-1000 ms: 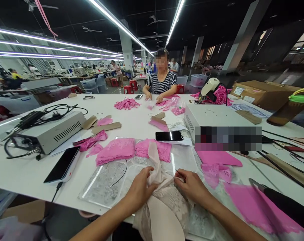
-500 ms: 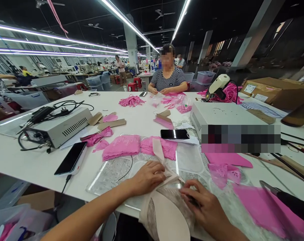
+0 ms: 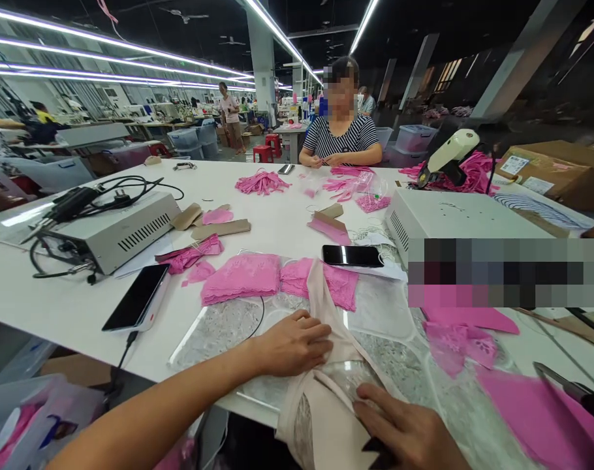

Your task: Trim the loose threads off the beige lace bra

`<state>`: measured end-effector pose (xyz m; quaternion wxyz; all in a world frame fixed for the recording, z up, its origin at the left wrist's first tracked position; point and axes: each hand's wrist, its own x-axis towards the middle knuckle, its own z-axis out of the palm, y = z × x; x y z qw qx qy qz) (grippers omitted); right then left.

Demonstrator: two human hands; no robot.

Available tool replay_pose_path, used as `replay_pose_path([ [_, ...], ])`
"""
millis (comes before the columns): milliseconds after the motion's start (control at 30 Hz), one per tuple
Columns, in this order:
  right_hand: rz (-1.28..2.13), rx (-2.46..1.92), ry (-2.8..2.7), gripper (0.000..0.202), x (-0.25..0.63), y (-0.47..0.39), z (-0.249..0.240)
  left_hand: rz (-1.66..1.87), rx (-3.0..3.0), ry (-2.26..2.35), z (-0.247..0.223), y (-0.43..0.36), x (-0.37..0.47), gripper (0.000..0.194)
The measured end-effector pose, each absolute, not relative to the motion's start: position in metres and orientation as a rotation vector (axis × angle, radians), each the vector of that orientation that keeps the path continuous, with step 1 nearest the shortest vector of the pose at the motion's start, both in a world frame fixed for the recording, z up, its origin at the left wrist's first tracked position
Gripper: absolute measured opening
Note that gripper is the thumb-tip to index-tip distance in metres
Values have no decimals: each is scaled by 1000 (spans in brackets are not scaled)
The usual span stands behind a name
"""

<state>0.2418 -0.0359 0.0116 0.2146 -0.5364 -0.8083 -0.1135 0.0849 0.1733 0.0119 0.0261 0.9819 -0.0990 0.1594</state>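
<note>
A beige garment point(image 3: 333, 421), of smooth panels and lace, lies at the near edge of a white worktable point(image 3: 277, 225), partly on a clear plastic mat point(image 3: 375, 313) and partly over the edge. Its narrow band point(image 3: 319, 287) extends to the far side and rests across the right stack of pink lace pieces point(image 3: 346, 287), beside the left stack point(image 3: 241, 281). The left hand point(image 3: 294, 343) presses on the band, its fingers curled and closed on the cloth. The right hand point(image 3: 405, 427) is at the near right, fingers bent against the garment; whether they pinch the fabric cannot be told. A dark pointed object point(image 3: 373, 447) shows beneath the right hand; its kind, and how firmly it is held, are unclear. Principal hazards, by judgement: the pointed object, so close to the sheer lace, could snag or pierce it if the right hand slips; a hard pull on the band could drag pieces off the right stack, since the two are in contact; loosening of the left fingers could let the overhanging part draw the garment off the smooth mat; and uneven tension between the hands could stretch the lace out of shape.
</note>
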Motion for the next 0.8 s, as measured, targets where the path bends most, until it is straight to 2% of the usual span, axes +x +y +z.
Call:
replay_pose_path([
  [167, -65, -1470, -2147, 23, 233, -33, 12, 417, 3090, -403, 20, 174, 88, 28],
  [367, -115, -1663, -2023, 39, 232, -26, 7, 349, 3081, -445, 22, 178, 87, 32],
  [500, 110, -1530, -2122, 29, 233, -36, 10, 367, 3042, -447, 19, 180, 86, 35],
  [567, 196, -1633, -1981, 22, 238, -33, 17, 369, 3024, -438, 18, 180, 86, 35],
  [667, 144, -1928, -1650, 11, 248, -16, 24, 367, 3007, -422, 18, 180, 87, 34],
  [800, 270, -2145, -1505, 14, 257, 10, 23, 380, 2993, -423, 17, 181, 88, 34],
])
